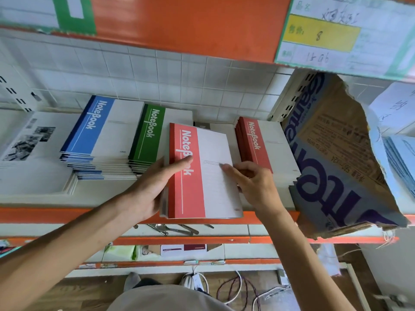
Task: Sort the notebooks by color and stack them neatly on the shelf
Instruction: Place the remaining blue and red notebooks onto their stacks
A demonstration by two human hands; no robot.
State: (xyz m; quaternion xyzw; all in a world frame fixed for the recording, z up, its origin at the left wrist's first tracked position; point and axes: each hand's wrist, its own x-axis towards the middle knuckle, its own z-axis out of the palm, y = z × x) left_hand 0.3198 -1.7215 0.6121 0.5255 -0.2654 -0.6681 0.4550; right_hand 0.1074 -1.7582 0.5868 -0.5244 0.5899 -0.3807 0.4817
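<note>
A red-and-white notebook (202,180) lies on top of a small pile at the front of the white shelf (101,198). My left hand (152,187) grips the pile's left edge, thumb lying across the red cover. My right hand (253,182) holds the right edge, its forefinger stretched onto the white part of the cover. Behind stand a blue stack (98,140), a green stack (150,138) and a red stack (265,147). A dark-covered notebook (202,125) peeks out behind the held one.
A torn cardboard box (336,167) crowds the shelf's right end. White booklets with black-and-white pictures (29,149) lie at the left. The orange shelf above (190,25) hangs low. Metal tools (173,228) lie on the shelf below; cables (235,286) trail on the floor.
</note>
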